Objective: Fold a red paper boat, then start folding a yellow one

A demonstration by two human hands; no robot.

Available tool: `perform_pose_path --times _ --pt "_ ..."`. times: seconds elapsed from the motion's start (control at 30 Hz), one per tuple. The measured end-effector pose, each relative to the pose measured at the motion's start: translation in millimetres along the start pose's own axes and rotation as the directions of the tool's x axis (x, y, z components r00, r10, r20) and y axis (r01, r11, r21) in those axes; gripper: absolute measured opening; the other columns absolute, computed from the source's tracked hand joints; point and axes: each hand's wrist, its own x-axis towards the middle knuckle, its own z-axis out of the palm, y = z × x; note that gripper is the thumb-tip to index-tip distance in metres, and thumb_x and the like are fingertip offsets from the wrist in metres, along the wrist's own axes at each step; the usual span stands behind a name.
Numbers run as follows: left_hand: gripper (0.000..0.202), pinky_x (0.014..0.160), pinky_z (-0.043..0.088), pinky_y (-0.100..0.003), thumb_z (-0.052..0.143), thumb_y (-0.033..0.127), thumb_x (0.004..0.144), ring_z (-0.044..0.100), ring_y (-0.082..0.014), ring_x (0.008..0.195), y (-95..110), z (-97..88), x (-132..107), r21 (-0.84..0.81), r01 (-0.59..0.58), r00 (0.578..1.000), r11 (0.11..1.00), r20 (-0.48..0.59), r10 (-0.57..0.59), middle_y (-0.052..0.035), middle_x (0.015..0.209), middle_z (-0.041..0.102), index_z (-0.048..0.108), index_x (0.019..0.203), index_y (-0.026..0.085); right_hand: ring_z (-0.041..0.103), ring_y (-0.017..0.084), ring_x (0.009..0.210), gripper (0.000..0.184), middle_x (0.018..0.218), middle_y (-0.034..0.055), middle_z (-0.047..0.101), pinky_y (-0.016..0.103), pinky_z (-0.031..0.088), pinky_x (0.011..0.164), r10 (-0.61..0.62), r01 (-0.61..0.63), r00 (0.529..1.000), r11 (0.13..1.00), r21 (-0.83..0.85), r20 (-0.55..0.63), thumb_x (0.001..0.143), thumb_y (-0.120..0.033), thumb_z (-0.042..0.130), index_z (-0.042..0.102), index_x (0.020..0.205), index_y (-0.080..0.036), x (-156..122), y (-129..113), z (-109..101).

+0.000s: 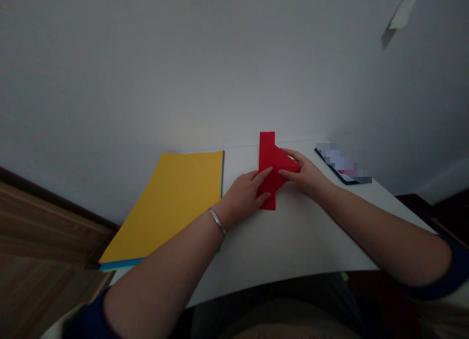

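Note:
A folded red paper [268, 156] lies on the white table [293, 236] close to the wall. It is a long strip with a triangular flap folded across its right side. My left hand [246, 192] rests on its lower left part, with the fingers stretched flat on the paper. My right hand [302, 173] pinches the right tip of the triangular flap between thumb and fingers. A metal bangle [217, 221] sits on my left wrist.
A stack of coloured sheets with a yellow one on top [172, 202] lies to the left on the table. A dark-framed phone or tablet [342, 165] lies at the right, near the wall. Wooden floor shows at the far left.

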Motion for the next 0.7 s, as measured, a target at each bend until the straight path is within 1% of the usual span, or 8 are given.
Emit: perform_pose_path --times 0.07,0.13,0.2,0.3,0.4,0.47,0.53,0.7 --pt "0.059 0.106 0.042 -0.04 0.055 0.016 0.086 0.052 -0.0217 0.122 -2 0.3 3 -0.141 -0.001 0.995 0.99 -0.095 -0.013 -0.0112 0.134 0.056 0.039 0.142 0.018 0.064 0.024 0.102 0.064 0.122 0.0104 0.065 0.041 0.053 0.088 -0.064 0.064 0.998 0.998 -0.003 -0.02 0.069 -0.025 0.07 0.051 0.129 -0.02 -1 -3 1" --pt "0.048 0.102 0.046 -0.037 0.053 0.012 0.085 0.056 -0.019 0.116 -4 1.2 5 -0.266 0.007 0.978 0.964 -0.2 -0.062 -0.0092 0.128 0.06 0.049 0.133 0.018 0.064 0.023 0.1 0.057 0.118 0.0096 0.066 0.039 0.053 0.086 -0.096 0.095 0.995 0.995 -0.021 -0.027 0.069 -0.027 0.07 0.054 0.123 -0.02 0 -4 1" --pt "0.04 0.094 0.051 -0.035 0.051 0.012 0.085 0.06 -0.0176 0.107 -6 2.0 7 -0.36 0.043 0.953 0.932 -0.264 -0.147 -0.0084 0.122 0.063 0.056 0.124 0.019 0.065 0.02 0.086 0.051 0.104 0.0074 0.069 0.036 0.054 0.075 -0.068 0.068 0.998 0.997 -0.044 0.001 0.069 -0.03 0.07 0.057 0.117 -0.019 0 -2 1" --pt "0.032 0.083 0.055 -0.032 0.049 0.011 0.086 0.063 -0.0158 0.094 -7 1.8 9 -0.416 0.122 0.92 0.901 -0.293 -0.26 -0.008 0.116 0.065 0.061 0.115 0.019 0.058 0.015 0.063 0.036 0.081 0.0024 0.067 0.029 0.049 0.058 0.013 -0.007 0.998 0.996 -0.092 0.065 0.07 -0.037 0.067 0.061 0.101 -0.019 0 -2 1" --pt "0.032 0.084 0.054 -0.033 0.05 0.009 0.083 0.062 -0.017 0.096 -6 -0.7 7 -0.354 0.166 0.911 0.92 -0.303 -0.281 -0.0076 0.114 0.065 0.06 0.112 0.018 0.056 0.014 0.06 0.026 0.075 0.0018 0.066 0.028 0.044 0.056 0.059 -0.033 0.986 0.986 -0.163 0.158 0.074 -0.041 0.062 0.064 0.088 -0.019 -3 -5 2" --pt "0.033 0.086 0.052 -0.033 0.051 0.009 0.083 0.062 -0.0183 0.099 -4 -3.6 6 -0.274 0.172 0.917 0.946 -0.308 -0.256 -0.0077 0.115 0.065 0.058 0.114 0.018 0.058 0.016 0.065 0.024 0.078 0.0028 0.067 0.029 0.044 0.059 0.071 -0.025 0.969 0.981 -0.19 0.236 0.077 -0.041 0.06 0.065 0.086 -0.02 -5 -6 3" --pt "0.036 0.087 0.051 -0.035 0.05 0.009 0.083 0.062 -0.0195 0.098 -2 -7.1 5 -0.154 0.175 0.927 0.972 -0.308 -0.216 -0.0075 0.115 0.066 0.055 0.118 0.018 0.06 0.017 0.067 0.023 0.078 0.0028 0.067 0.029 0.044 0.06 0.067 -0.019 0.964 0.983 -0.183 0.257 0.08 -0.042 0.058 0.063 0.086 -0.02 -6 -5 4" --pt "0.042 0.087 0.044 -0.04 0.042 0.004 0.082 0.063 -0.0223 0.093 7 -15.1 5 0.185 0.179 0.945 0.966 -0.307 -0.116 -0.0068 0.106 0.068 0.054 0.12 0.019 0.057 0.015 0.056 0.035 0.069 -0.0021 0.06 0.025 0.039 0.048 0.083 -0.081 0.996 0.994 -0.073 0.019 0.08 -0.05 0.056 0.051 0.1 -0.022 -1 0 3"
